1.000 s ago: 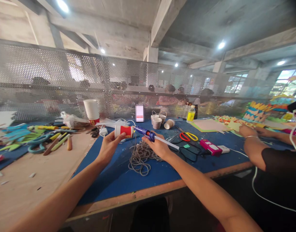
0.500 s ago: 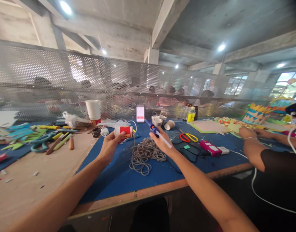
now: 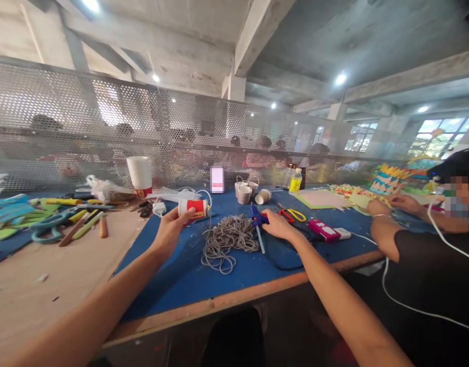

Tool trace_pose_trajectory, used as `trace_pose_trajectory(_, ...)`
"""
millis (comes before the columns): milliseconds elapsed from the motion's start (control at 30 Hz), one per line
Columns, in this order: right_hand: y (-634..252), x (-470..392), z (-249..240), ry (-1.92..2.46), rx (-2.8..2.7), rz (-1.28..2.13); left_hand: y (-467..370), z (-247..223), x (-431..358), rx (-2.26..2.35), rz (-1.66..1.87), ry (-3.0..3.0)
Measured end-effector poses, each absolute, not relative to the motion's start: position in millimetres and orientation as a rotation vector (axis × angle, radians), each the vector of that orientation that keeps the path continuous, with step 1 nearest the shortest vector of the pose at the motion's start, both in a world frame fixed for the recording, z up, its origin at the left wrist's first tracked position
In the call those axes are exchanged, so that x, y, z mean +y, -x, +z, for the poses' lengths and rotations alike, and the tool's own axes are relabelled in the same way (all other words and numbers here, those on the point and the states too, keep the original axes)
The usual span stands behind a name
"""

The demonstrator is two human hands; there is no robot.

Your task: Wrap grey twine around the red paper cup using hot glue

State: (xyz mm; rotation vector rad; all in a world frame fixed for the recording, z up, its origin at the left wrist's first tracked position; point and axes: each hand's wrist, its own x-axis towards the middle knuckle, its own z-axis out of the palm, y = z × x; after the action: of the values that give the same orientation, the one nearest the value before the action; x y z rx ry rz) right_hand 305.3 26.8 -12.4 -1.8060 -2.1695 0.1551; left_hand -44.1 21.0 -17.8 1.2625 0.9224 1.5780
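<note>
My left hand [image 3: 172, 224] is closed around a red and white paper cup [image 3: 198, 208] that lies sideways above the blue mat. In my right hand [image 3: 279, 224] is a blue glue gun [image 3: 258, 216], with a pale glue stick [image 3: 261, 240] sticking out towards me. Between the two hands a loose heap of grey cord [image 3: 231, 237] lies on the mat, and one strand runs up to the paper cup. Behind the heap stand small cord-wrapped cups [image 3: 243, 193] with handles. Another wrapped cup [image 3: 262, 197] lies on its side beside them.
Red and yellow scissors [image 3: 295, 214] and a magenta box [image 3: 323, 230] are right of my right hand. At the left lie teal scissors [image 3: 51, 227] and several tools. A cup stack [image 3: 139, 174] and phone [image 3: 217, 180] stand at the back. A co-worker's arm [image 3: 385, 234] reaches in from the right.
My right hand has moved right and down with the glue gun, which has turned so its glue stick points towards the mat. The left hand still holds the cup; the view has shifted slightly.
</note>
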Motion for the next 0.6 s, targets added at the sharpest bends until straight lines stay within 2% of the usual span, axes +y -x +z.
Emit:
trace_pose_trajectory(433, -308, 24, -17, 1.875, -2.292, 0.179, 39, -9, 12, 0.837, 1.585, -1.258)
trace_pose_trajectory(600, -297, 15, -1, 1.807, -2.156, -0.060, 36, -7, 9, 0.848, 1.577, -1.234)
